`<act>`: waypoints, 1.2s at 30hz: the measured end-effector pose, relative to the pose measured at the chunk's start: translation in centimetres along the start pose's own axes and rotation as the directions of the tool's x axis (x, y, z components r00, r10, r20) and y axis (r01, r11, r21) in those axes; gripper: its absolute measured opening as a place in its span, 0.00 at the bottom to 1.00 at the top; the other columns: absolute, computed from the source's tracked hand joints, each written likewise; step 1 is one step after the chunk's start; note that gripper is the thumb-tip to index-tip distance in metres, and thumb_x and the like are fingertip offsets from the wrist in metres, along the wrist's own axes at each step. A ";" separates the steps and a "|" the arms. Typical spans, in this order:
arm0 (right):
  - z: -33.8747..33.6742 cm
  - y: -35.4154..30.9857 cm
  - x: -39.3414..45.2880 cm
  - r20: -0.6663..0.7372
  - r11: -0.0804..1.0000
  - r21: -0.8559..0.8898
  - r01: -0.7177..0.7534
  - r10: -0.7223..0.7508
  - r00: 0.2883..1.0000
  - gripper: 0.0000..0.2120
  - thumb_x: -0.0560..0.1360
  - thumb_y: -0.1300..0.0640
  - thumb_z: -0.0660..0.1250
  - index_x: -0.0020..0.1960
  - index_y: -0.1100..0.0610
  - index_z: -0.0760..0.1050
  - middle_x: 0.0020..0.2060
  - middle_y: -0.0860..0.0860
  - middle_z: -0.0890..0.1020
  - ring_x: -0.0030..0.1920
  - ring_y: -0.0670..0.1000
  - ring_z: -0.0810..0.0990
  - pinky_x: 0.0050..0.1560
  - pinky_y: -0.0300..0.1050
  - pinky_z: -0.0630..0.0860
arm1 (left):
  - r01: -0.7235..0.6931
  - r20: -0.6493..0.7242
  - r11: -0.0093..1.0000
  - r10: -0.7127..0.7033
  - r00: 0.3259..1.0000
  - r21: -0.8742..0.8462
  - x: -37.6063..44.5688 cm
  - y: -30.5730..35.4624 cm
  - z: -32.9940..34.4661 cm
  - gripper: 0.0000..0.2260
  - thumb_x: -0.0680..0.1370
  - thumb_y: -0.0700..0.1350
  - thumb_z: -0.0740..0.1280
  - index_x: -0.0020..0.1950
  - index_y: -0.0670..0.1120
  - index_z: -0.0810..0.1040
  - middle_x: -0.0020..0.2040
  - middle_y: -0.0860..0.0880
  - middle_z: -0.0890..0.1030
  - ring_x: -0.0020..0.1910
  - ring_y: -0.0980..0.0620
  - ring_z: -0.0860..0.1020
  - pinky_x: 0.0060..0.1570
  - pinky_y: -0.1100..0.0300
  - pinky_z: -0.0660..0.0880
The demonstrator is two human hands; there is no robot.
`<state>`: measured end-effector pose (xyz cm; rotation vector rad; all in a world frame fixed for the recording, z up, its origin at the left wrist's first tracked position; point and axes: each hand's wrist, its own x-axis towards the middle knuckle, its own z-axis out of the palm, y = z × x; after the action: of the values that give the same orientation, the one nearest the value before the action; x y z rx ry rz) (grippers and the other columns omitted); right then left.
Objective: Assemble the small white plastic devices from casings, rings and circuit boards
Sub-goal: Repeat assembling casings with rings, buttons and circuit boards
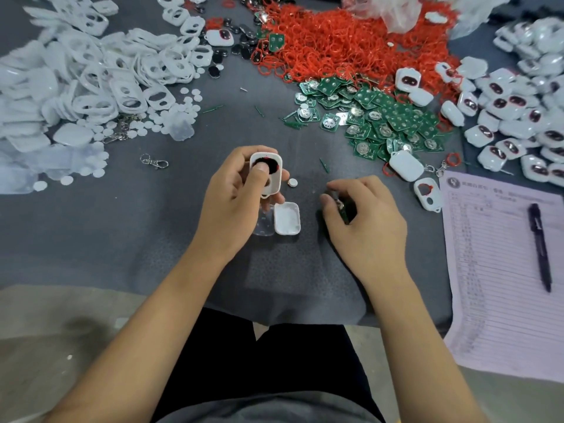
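Note:
My left hand (236, 193) grips a white casing (272, 178) with a dark opening and a red ring inside, and my thumb presses into that opening. My right hand (366, 218) rests on the grey table with its fingers curled round a small green circuit board (341, 207), mostly hidden. A white casing half (287, 218) lies open side up between my hands, next to a clear plastic piece (264, 225). A small white disc (292, 182) lies just right of the held casing.
White casing frames (100, 83) are heaped at the left, red rings (345, 41) at the back, green circuit boards (384, 117) right of centre, finished white devices (512, 117) at the far right. A paper form (500, 270) with a black pen (540, 245) lies right. A metal clasp (154, 162) lies left.

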<state>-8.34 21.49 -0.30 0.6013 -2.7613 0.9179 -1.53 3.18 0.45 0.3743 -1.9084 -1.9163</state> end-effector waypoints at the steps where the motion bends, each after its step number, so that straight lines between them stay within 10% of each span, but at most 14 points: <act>1: 0.0 0.0 0.0 0.000 1.000 -0.007 0.003 -0.003 1.000 0.08 0.79 0.47 0.69 0.57 0.44 0.81 0.50 0.43 0.78 0.55 0.49 0.77 0.43 0.44 0.69 | 0.008 -0.001 1.000 -0.008 1.000 -0.018 0.0 0.0 0.0 0.10 0.85 0.41 0.59 0.61 0.47 0.79 0.48 0.50 0.87 0.38 0.51 0.84 0.38 0.61 0.79; 22: 0.3 0.2 1.2 -0.103 0.984 0.115 0.133 -0.121 0.987 0.05 0.80 0.59 0.71 0.53 0.55 0.85 0.45 0.50 0.83 0.48 0.55 0.75 0.55 0.45 0.70 | -0.005 -0.061 0.994 -0.001 0.998 -0.109 0.3 -0.1 -0.1 0.07 0.86 0.42 0.63 0.62 0.42 0.76 0.54 0.48 0.87 0.49 0.47 0.88 0.41 0.60 0.82; 26: 1.3 -1.1 2.8 0.040 0.970 0.059 0.234 -0.237 0.971 0.06 0.79 0.56 0.73 0.54 0.54 0.86 0.46 0.50 0.85 0.49 0.58 0.78 0.50 0.58 0.74 | -0.053 -0.095 0.996 0.046 0.994 -0.073 0.3 -0.1 -0.3 0.05 0.86 0.42 0.64 0.60 0.43 0.76 0.55 0.49 0.87 0.53 0.49 0.86 0.43 0.62 0.80; 36: 1.0 -3.0 5.7 0.316 0.947 -0.048 0.318 -0.287 0.904 0.07 0.79 0.50 0.72 0.53 0.50 0.85 0.47 0.50 0.82 0.54 0.57 0.77 0.52 0.51 0.68 | -0.056 -0.142 0.997 0.049 0.989 -0.045 0.3 -0.1 -0.3 0.02 0.85 0.42 0.65 0.58 0.44 0.75 0.56 0.48 0.87 0.43 0.58 0.82 0.41 0.66 0.75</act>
<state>-12.27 16.91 2.09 1.2065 -2.8292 0.6618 -1.68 2.76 0.42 0.4287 -1.7608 -1.8477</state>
